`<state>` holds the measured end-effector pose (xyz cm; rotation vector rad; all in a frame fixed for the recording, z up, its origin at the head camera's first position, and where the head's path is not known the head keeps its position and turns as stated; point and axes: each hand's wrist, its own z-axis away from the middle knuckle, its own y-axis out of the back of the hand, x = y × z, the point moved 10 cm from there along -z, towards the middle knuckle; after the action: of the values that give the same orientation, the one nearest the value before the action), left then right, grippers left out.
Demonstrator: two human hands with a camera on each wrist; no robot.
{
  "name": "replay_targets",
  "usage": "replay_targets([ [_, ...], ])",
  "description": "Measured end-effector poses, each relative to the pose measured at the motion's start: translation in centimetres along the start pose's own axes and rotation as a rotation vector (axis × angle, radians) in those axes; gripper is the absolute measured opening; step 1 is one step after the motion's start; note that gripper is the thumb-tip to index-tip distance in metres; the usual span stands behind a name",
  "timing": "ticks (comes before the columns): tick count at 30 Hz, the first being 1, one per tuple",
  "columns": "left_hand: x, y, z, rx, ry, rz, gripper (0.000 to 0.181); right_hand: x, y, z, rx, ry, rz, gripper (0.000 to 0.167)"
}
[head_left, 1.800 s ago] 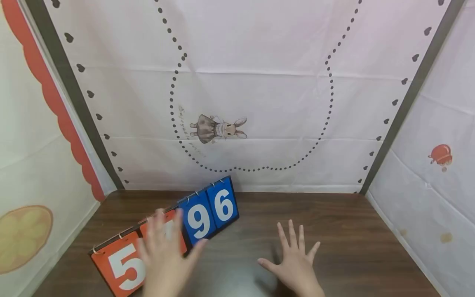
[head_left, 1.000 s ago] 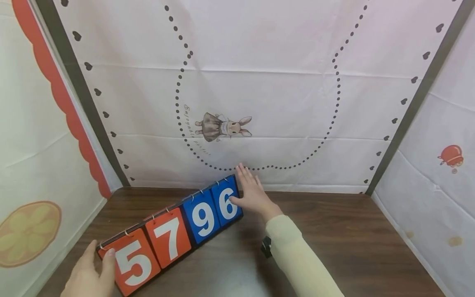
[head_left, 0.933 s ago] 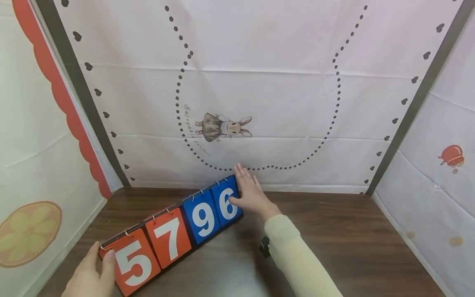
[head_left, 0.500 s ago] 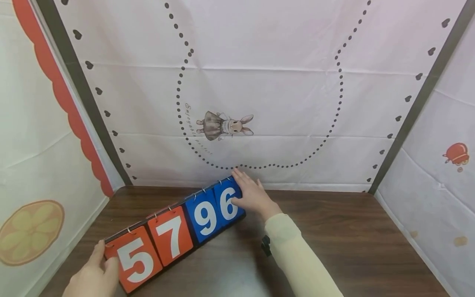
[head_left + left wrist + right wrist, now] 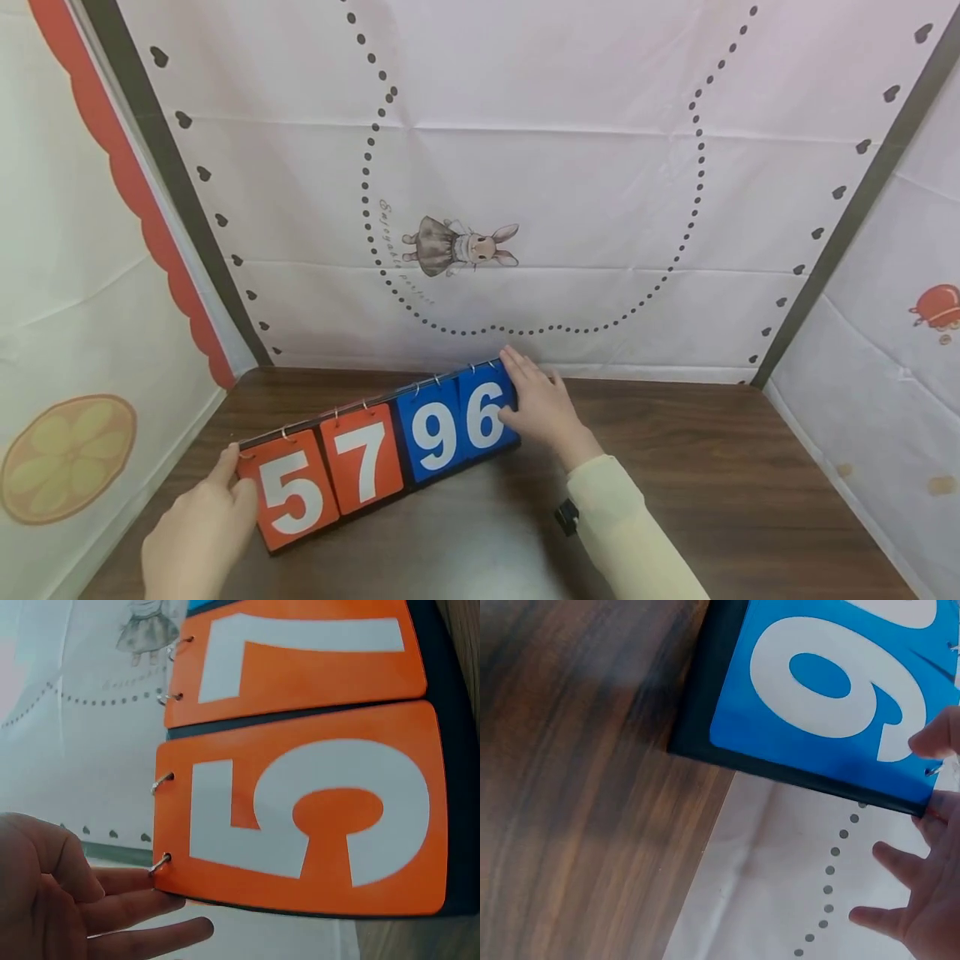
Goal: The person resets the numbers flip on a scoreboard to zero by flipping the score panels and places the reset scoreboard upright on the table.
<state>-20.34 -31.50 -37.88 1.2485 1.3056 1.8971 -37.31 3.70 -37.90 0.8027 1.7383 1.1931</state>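
Head view, from the left: a printed lemon slice (image 5: 67, 460) sits at the left edge of the frame. At lower left, the left hand (image 5: 198, 525) has a narrow grip on the left end of the scoreboard (image 5: 404, 454), thumb at the front, other fingers around the top corner. The scoreboard slants from lower left up to the centre of the frame, over the brown counter (image 5: 712, 492); whether it bears on the wood I cannot tell. Its orange cards (image 5: 292, 492) read 5 and 7. Above, script beside the printed rabbit (image 5: 457, 247) seems to say "Enjoyable perfect". The blue cards (image 5: 431, 437) read 9 and 6. Just right of centre, the right hand (image 5: 546, 408) holds the upper right corner, thumb over the 6, some fingers spread past the edge. No brand shows on the scoreboard.

It should be light, with a stiff dark backing, and not very fragile. The cards look thin, smooth and perhaps slippery, and hang from metal rings (image 5: 417, 389), so they may swing. Both ends of the backing look the surest hold; pinching a card alone would probably let the backing tip.
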Motion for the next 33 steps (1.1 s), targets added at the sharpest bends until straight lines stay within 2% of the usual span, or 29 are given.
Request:
replay_targets([
  [5, 1.3, 0.6, -0.9, 0.009, -0.067, -0.015, 0.056, 0.9, 0.7, 1.7, 0.039, -0.046, 0.026, 0.079],
  [12, 3.3, 0.2, -1.9, 0.031, -0.099, -0.049, 0.056, 1.7, 1.4, 3.6, 0.071, -0.088, 0.051, 0.077],
  [17, 4.7, -0.1, -2.3, 0.052, -0.118, -0.016, 0.057, 2.4, 1.8, 4.9, 0.106, -0.119, 0.077, 0.077],
  [24, 7.2, -1.0, -3.2, 0.024, -0.187, -0.003, 0.057, 4.2, 2.8, 6.4, 0.136, -0.15, 0.112, 0.076],
  [33, 9.7, -1.7, -3.4, -0.013, -0.253, 0.0, 0.056, 6.6, 3.1, 7.5, 0.104, -0.221, 0.097, 0.077],
])
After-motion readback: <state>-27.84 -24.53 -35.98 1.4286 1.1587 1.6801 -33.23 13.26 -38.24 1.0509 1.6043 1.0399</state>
